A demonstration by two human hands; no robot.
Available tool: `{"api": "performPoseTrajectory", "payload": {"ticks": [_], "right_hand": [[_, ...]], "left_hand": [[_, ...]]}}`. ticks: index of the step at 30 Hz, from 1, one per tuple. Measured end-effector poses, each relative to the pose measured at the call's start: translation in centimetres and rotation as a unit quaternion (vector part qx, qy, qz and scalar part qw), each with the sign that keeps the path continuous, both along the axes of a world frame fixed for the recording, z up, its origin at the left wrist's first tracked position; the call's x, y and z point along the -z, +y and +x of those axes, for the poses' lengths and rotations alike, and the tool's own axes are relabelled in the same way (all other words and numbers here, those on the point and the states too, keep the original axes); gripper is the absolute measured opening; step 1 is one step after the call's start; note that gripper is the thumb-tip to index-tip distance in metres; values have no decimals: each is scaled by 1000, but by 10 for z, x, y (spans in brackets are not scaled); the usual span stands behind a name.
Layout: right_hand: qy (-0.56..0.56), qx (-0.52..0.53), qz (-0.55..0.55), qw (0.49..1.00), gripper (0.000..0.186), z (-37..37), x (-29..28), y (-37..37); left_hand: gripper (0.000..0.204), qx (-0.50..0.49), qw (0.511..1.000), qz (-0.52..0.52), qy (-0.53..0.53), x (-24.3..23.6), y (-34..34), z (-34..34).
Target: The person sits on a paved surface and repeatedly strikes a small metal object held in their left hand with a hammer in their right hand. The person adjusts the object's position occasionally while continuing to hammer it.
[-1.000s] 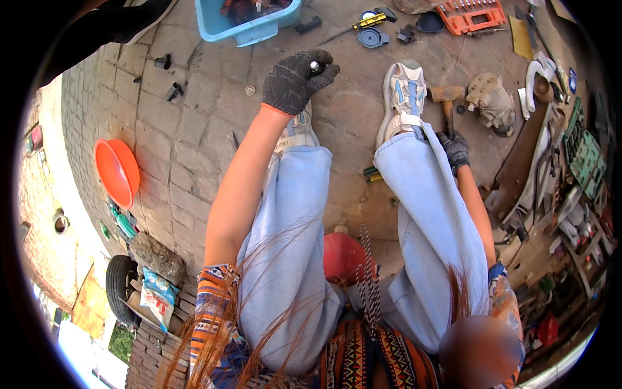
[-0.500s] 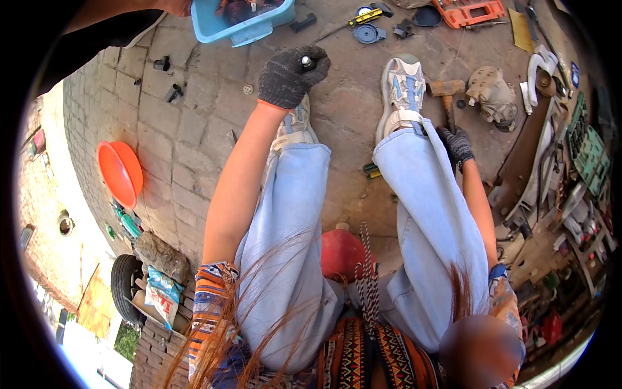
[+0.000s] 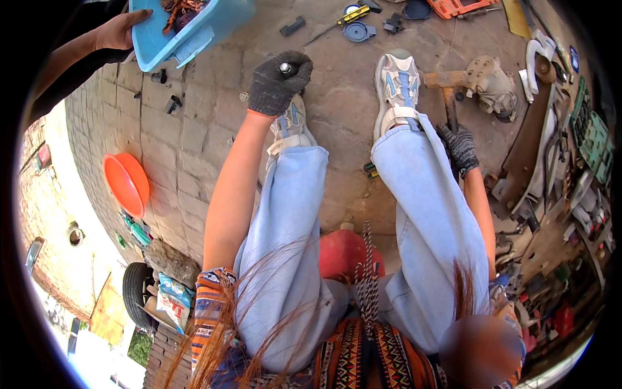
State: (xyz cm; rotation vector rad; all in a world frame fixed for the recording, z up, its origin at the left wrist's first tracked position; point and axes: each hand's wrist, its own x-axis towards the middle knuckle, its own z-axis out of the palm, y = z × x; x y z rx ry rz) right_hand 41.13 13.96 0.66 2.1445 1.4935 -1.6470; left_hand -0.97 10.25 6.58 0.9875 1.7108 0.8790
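My left hand (image 3: 275, 84), in a dark grey knit glove, is closed in a fist above my left shoe. From the top of the fist pokes the shiny round end of a metal piece (image 3: 285, 67); the rest of it is hidden. Beside my right leg, my gloved right hand (image 3: 460, 149) is wrapped round the handle of a hammer (image 3: 448, 97). The hammer's brownish head points away from me, near the right shoe (image 3: 397, 84). Just right of the head is a worn metal casting (image 3: 489, 84) on the paving.
At upper left another person's hand (image 3: 120, 31) holds a blue basin (image 3: 152, 52) with reddish-brown things inside. An orange bowl (image 3: 126, 185) stands at left. A yellow screwdriver (image 3: 343, 18) and black parts lie ahead. A green tool case (image 3: 593, 139) and scattered tools line the right side.
The blue basin has moved left and nearer, with the other person's hand now showing on its rim. My left fist has shifted slightly left. My right hand keeps its hold on the hammer.
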Motion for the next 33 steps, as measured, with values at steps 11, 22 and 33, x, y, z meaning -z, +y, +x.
{"api": "performPoseTrajectory", "payload": {"ticks": [11, 22, 33], "right_hand": [[20, -185, 129, 974, 45, -49, -94, 15], [127, -307, 206, 920, 40, -141, -141, 29], [-9, -444, 210, 871, 45, -198, -165, 18]], "left_hand": [[11, -19, 999, 38, -33, 11, 1, 5], [16, 6, 996, 77, 49, 19, -13, 5], [30, 78, 967, 169, 173, 39, -26, 2]]}}
